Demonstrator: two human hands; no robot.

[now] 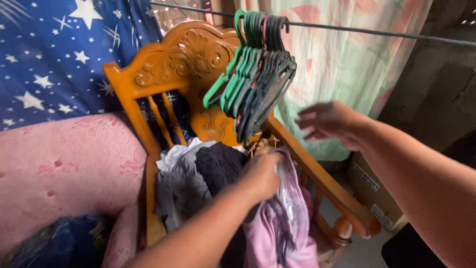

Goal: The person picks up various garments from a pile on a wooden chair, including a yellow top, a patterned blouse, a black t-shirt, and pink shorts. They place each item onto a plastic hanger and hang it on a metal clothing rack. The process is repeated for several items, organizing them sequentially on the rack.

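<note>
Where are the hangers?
The hangers hang bunched on a wire at top centre, before the carved wooden chair, left of the right hand.

I see my two forearms bare to the frame edge, no sleeves, watch or rings visible on left hand (260, 176) or right hand (329, 121).

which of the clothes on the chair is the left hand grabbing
The left hand grips the pale pink-lilac garment spilling over the chair's front edge, right of the pile. The black garment and the white and grey ones beside it lie untouched.
</note>
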